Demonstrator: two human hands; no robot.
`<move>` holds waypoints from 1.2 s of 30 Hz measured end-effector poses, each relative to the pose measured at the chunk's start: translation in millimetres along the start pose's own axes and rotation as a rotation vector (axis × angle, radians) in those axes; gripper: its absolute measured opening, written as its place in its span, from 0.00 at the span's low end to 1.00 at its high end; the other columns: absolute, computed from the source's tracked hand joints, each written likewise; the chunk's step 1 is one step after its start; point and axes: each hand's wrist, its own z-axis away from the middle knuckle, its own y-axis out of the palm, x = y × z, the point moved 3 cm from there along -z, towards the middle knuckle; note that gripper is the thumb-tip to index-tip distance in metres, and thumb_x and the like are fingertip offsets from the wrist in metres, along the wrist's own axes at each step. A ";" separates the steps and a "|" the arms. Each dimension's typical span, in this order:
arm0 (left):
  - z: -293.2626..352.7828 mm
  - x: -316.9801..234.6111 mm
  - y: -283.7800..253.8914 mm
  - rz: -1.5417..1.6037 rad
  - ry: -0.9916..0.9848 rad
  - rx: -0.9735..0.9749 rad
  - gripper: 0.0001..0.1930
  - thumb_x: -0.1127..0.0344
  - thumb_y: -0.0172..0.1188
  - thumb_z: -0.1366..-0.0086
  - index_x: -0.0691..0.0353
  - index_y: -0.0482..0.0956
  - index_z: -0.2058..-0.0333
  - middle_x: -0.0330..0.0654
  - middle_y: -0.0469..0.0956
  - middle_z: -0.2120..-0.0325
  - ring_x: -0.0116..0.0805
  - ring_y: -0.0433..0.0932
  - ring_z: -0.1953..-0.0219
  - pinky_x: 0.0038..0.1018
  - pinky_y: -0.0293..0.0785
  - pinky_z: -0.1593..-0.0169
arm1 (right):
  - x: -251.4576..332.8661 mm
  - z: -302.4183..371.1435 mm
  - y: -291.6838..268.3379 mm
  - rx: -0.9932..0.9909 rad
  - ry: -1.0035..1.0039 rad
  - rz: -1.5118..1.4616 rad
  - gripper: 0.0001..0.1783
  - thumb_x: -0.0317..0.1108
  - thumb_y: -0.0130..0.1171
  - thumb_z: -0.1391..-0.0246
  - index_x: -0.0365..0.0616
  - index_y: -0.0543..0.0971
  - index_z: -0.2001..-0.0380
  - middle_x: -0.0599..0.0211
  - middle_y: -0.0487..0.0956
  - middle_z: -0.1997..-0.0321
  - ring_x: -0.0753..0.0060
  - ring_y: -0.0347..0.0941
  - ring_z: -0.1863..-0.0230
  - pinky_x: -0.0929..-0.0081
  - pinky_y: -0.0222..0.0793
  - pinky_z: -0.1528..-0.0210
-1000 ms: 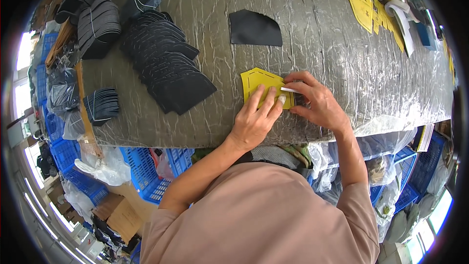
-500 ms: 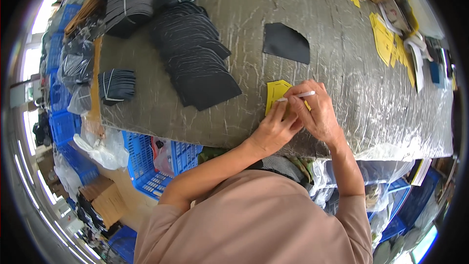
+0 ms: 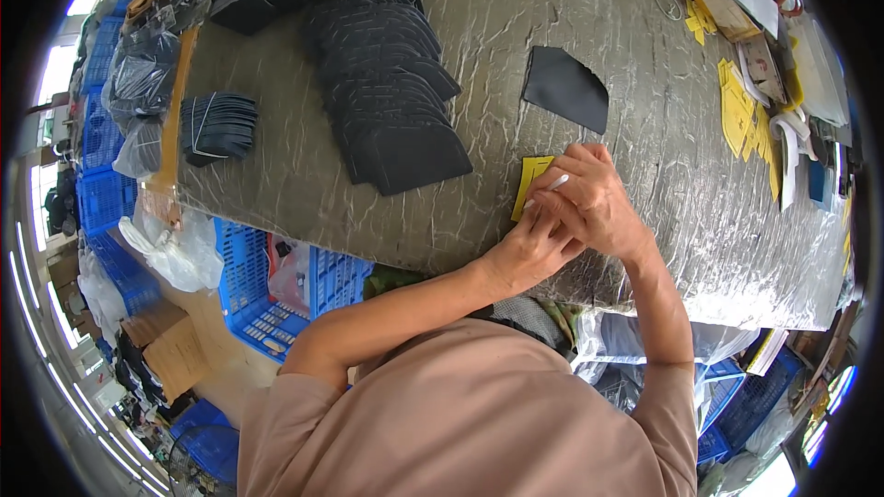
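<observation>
At the table's near side, a flat yellow template (image 3: pixel 530 182) lies under my hands, its right part hidden by them. My right hand (image 3: pixel 597 202) is closed around a slim white pen (image 3: pixel 558 182), which slants across the fingers. My left hand (image 3: pixel 530 248) touches the right one, with bent fingertips pressed together on the template's near edge. Just beyond them lies a single black cut piece (image 3: pixel 567 90) with one slanted side. A long row of overlapping black pieces (image 3: pixel 405 152) spreads out to the left.
Tied bundles of dark pieces (image 3: pixel 219 127) sit along the table's left side. More yellow templates (image 3: pixel 741 115) lie at the right beside papers and boards. A blue crate (image 3: pixel 249 290) stands below the near left edge, next to a white plastic bag (image 3: pixel 175 244).
The view has shifted a little, so the table and its contents appear moved. My right hand has turned with the pen and covers more of the yellow template.
</observation>
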 end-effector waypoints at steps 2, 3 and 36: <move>-2.3 1.5 -1.7 0.002 -0.010 -0.008 0.18 0.59 0.62 0.38 0.54 0.84 0.51 0.48 0.77 0.50 0.54 0.74 0.46 0.49 0.75 0.40 | -3.9 1.9 0.6 -0.010 0.004 0.002 0.06 0.34 0.64 0.44 0.44 0.83 0.70 0.69 0.79 0.70 0.63 0.71 0.65 0.64 0.61 0.54; -2.9 1.8 -2.0 0.003 -0.015 -0.016 0.18 0.58 0.62 0.38 0.54 0.84 0.51 0.47 0.77 0.50 0.54 0.73 0.46 0.49 0.75 0.39 | -5.7 2.7 0.7 -0.024 0.009 0.005 0.06 0.34 0.64 0.44 0.44 0.84 0.69 0.69 0.79 0.70 0.64 0.71 0.65 0.64 0.61 0.54; -2.8 -3.8 2.0 -0.073 -0.068 -0.007 0.15 0.56 0.61 0.37 0.51 0.85 0.53 0.46 0.76 0.49 0.53 0.74 0.46 0.47 0.73 0.38 | -5.5 10.8 -1.8 -0.098 0.103 0.077 0.03 0.32 0.66 0.46 0.47 0.85 0.70 0.72 0.82 0.68 0.66 0.71 0.65 0.65 0.61 0.52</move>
